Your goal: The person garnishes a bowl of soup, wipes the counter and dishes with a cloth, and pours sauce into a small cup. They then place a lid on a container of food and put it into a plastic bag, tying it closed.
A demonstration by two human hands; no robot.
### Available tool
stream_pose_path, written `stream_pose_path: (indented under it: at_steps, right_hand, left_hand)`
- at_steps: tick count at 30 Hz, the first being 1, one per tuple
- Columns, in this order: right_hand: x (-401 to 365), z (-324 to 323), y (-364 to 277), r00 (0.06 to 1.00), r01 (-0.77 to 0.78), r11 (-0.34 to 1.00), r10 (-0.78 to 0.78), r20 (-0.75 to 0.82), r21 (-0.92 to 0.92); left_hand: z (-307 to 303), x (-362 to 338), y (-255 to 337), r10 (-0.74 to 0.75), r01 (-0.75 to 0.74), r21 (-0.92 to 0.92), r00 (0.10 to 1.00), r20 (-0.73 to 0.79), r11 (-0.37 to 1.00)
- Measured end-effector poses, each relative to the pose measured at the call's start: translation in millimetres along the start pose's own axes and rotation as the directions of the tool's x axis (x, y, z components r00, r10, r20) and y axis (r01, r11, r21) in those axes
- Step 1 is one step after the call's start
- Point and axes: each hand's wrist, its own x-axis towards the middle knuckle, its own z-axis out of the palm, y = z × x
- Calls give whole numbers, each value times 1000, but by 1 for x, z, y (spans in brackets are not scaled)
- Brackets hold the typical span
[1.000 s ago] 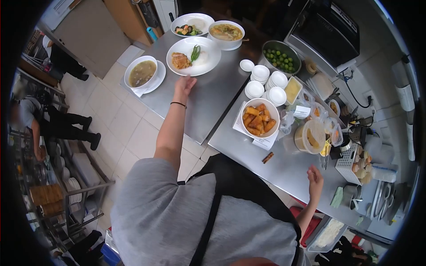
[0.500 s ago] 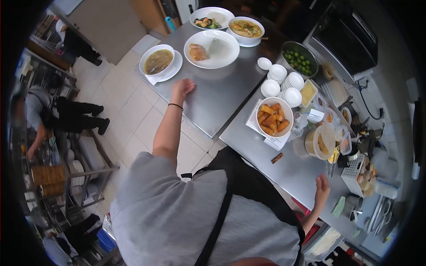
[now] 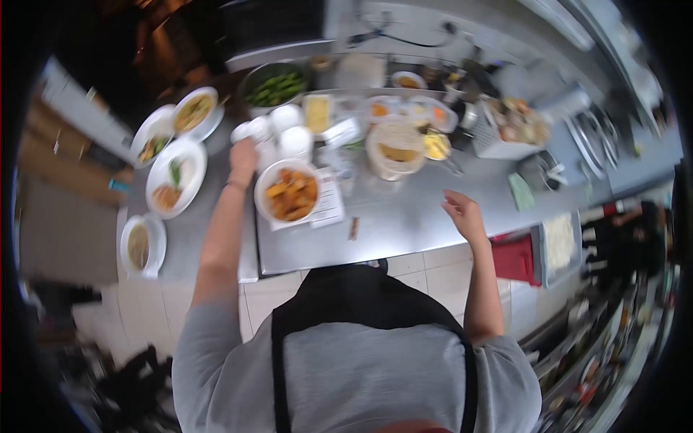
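Over the left edge of the stacked small white dishes [image 3: 296, 143] is my left hand [image 3: 244, 157]; its fingers are blurred, and whether it touches a dish is unclear. Just below the stacks stands a white bowl of orange-brown chunks [image 3: 290, 195], on printed paper [image 3: 329, 200]. My right hand [image 3: 462, 213] hangs above the front of the steel counter, its thumb and fingers apart and nothing between them. A small brown-patterned strip [image 3: 354, 229] lies on the counter between my hands.
Plated food [image 3: 175, 177] and a soup bowl [image 3: 138, 245] stand at the left. Behind are a bowl of greens [image 3: 274, 88] and a round plastic tub [image 3: 395, 151]. A white basket [image 3: 498, 137] stands at the right. Dark-clothed people [image 3: 626, 238] are at far right.
The view has turned to the right, towards the counter. My left hand has gone from beside the soup bowl to the small white dishes. My right hand's fingers show more spread.
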Motion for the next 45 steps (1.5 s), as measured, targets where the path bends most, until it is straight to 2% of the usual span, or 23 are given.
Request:
stream_pose_path:
  at_steps: [4, 6, 8, 10, 12, 14, 15, 16, 18, 22, 24, 26, 28, 30, 32, 33, 34, 36, 38, 40, 41, 43, 45]
  right_hand:
    - [11, -49, 55, 987, -30, 1000, 31, -156, 5]
    - [35, -82, 98, 965, -52, 998, 43, -261, -25]
    - [68, -124, 141, 916, -100, 989, 51, -399, -105]
    - [106, -168, 189, 839, -199, 963, 73, -539, -180]
    - [142, -209, 213, 744, -360, 904, 129, -656, -231]
    - [173, -243, 219, 689, -449, 866, 179, -702, -220]
    - [190, -257, 228, 664, -468, 856, 175, -727, -221]
    - [204, -267, 237, 638, -485, 846, 171, -751, -220]
    - [228, -263, 248, 658, -513, 835, 233, -716, -200]
    - [239, -258, 250, 640, -536, 832, 288, -712, -145]
    - [228, -267, 244, 650, -486, 862, 246, -719, -145]
    - [215, -289, 234, 668, -300, 946, 115, -735, -125]
    - [194, -318, 179, 580, 1, 975, -180, -794, -220]
    - [191, -346, 142, 392, 348, 925, -293, -872, -155]
    - [187, -352, 111, 345, 396, 912, -258, -902, -109]
    - [187, -346, 112, 352, 269, 934, -324, -878, -237]
    - [183, -335, 107, 365, 284, 932, -323, -873, -227]
    - [172, -310, 95, 572, 307, 912, -404, -714, -271]
    - [170, -279, 87, 623, 432, 857, -508, -594, -280]
    - [157, -247, 62, 708, 470, 684, -670, -224, -558]
    - [153, -234, 52, 709, 477, 682, -671, -215, -554]
    - [147, -214, 33, 650, 571, 456, -759, 38, -682]
    - [150, -197, 25, 599, 604, 351, -793, 116, -716]
  left_hand:
    - [-23, -8, 18, 171, -163, 110, 983, -67, 980]
    - [-51, -20, 31, 57, -48, 119, 996, -67, 992]
    - [-59, -18, 13, 31, -23, 53, 988, -149, 998]
    - [-59, -16, -11, 56, -89, -66, 916, -397, 994]
    - [-108, -33, 25, -287, 159, -638, 953, -100, 753]
    - [-123, -41, 44, -334, 192, -901, 941, 57, 388]
    - [-130, -46, 59, -308, 221, -935, 942, 131, 278]
    - [-135, -48, 75, -312, 216, -935, 942, 124, 280]
    - [-145, -61, 122, -180, 271, -962, 946, 268, -8]
    - [-130, -76, 191, -6, 343, -918, 936, 351, -197]
    - [-119, -80, 217, 32, 379, -899, 924, 382, -218]
    - [-110, -82, 242, 72, 415, -878, 909, 410, -240]
    - [-102, -83, 265, 155, 497, -829, 868, 473, -254]
    - [-88, -83, 286, 154, 544, -790, 838, 523, -282]
    - [-85, -82, 308, 224, 595, -750, 803, 552, -288]
    - [-82, -82, 316, 259, 606, -744, 794, 550, -281]
    - [-79, -81, 324, 291, 612, -739, 788, 542, -281]
    - [-75, -78, 337, 361, 625, -733, 771, 525, -269]
    - [-81, -78, 352, 399, 621, -745, 765, 506, -245]
    - [-80, -75, 361, 399, 628, -736, 761, 512, -253]
    - [-79, -74, 365, 418, 634, -731, 753, 508, -254]
    - [-75, -71, 370, 431, 636, -734, 747, 506, -239]
    - [-71, -69, 373, 449, 635, -744, 737, 504, -208]
